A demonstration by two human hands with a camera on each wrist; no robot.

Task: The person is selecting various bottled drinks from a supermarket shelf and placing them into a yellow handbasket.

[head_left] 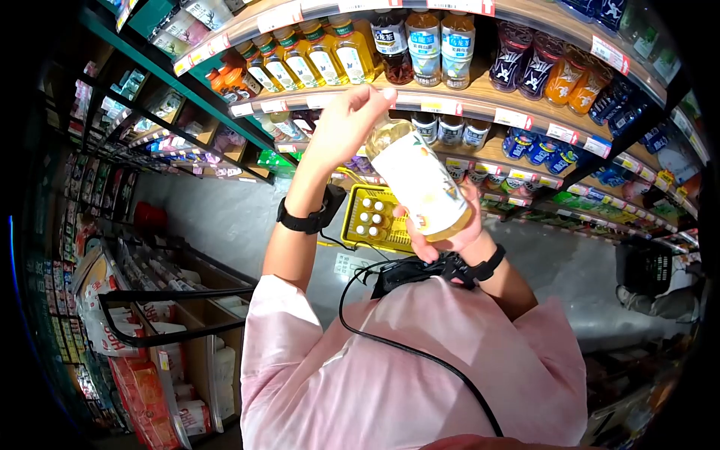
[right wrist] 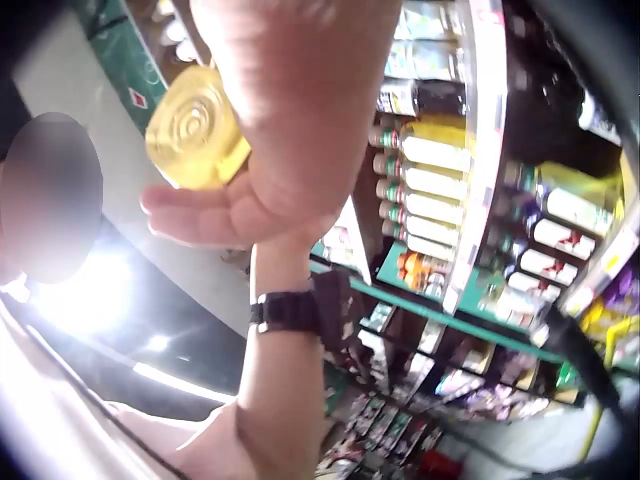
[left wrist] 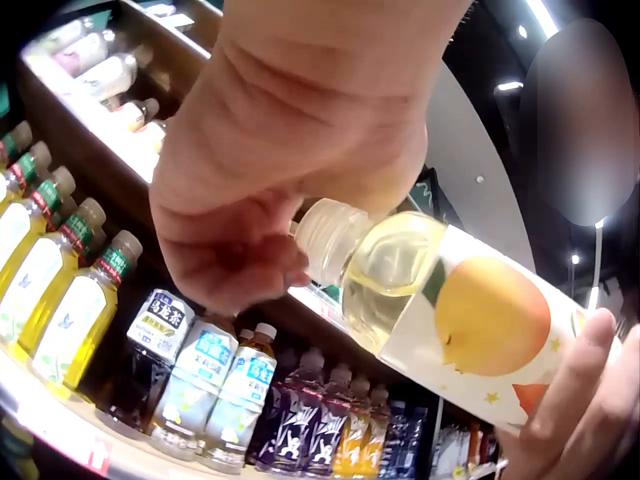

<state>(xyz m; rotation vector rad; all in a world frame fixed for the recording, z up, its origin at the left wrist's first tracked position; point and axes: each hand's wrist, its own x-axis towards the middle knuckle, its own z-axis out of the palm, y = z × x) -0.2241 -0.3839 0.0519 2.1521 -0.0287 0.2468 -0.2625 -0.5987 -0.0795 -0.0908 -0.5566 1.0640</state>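
The bottle [head_left: 420,180] of pale yellow drink is being held tilted in the air in front of the shelves [head_left: 480,101], with its cap end uppermost. The left hand [head_left: 346,124] is coming over the top, its fingers curling round the cap [left wrist: 330,238] and gripping it. The right hand [head_left: 442,238] is cupping the base, its fingers [left wrist: 575,400] wrapping up the lower side of the label. Behind and below the bottle a yellow basket [head_left: 349,214] is holding small white-capped bottles. Rows of drinks are standing along the shelves all around.
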